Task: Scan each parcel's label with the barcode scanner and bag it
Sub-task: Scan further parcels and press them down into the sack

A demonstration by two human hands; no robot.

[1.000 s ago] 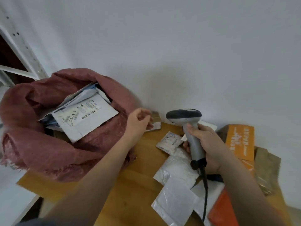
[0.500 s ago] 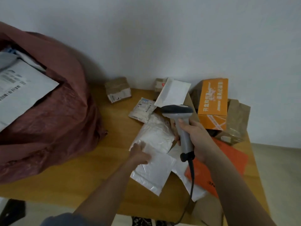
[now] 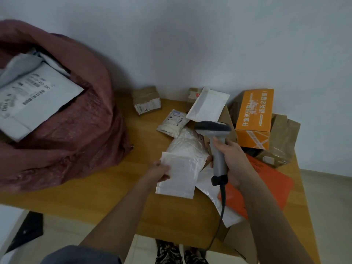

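My left hand (image 3: 159,172) pinches the left edge of a white padded mailer (image 3: 181,176), its blank side up, just above the wooden table (image 3: 106,195). My right hand (image 3: 231,159) grips the handle of a grey barcode scanner (image 3: 216,143), whose dark head points left over the pile of parcels. A crumpled white bag parcel (image 3: 185,145) lies under the mailer. The big dark red sack (image 3: 76,134) stands at the left, with labelled white parcels (image 3: 32,100) inside its mouth.
Along the wall lie a small brown box (image 3: 146,101), a small labelled packet (image 3: 172,123), a white envelope (image 3: 208,105), an orange carton (image 3: 254,118) and brown paper parcels (image 3: 282,141). A flat orange mailer (image 3: 266,185) lies under my right forearm. The scanner cable (image 3: 222,210) hangs off the front edge.
My left hand left the sack, came down to the pile and took hold of the white mailer, now lifting it slightly. The view swung right then back left. The scanner stays in my right hand.
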